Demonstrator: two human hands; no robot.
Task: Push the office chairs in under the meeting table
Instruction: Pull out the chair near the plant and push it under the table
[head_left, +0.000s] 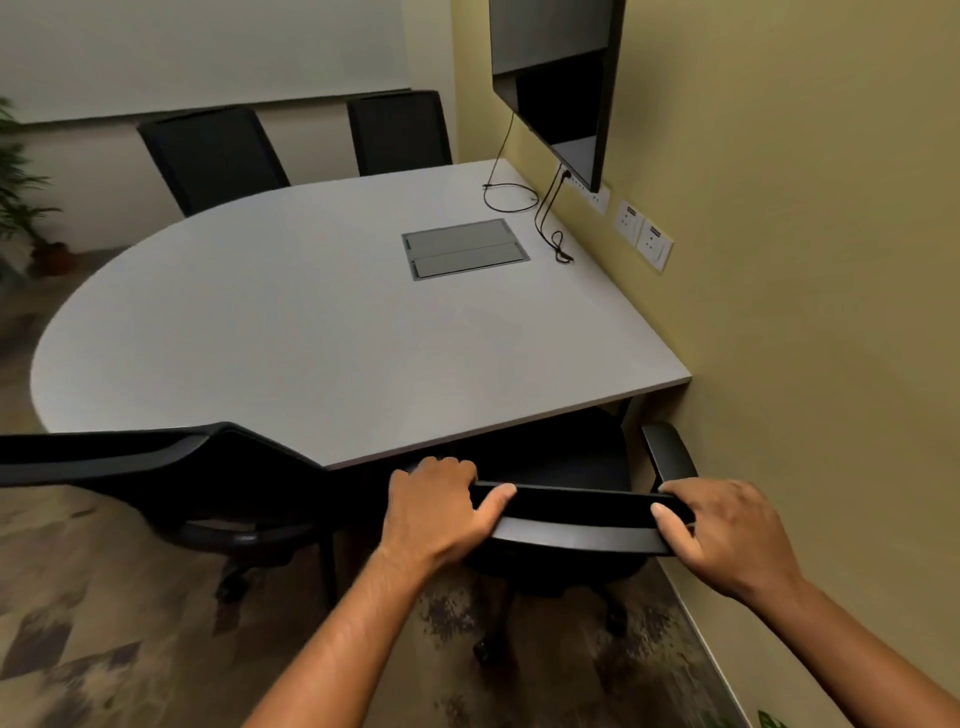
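Close to the camera, both hands gripped the top edge of a black office chair's backrest (576, 519), whose long axis ran left to right. The left hand (434, 512) curled shut around its left end; the right hand (722, 535) closed over its right end. The chair faced away, toward the pale grey rounded meeting table (311, 312), its seat partly under the near edge, beside the yellow wall (805, 260). A second black chair (156, 457) stood left.
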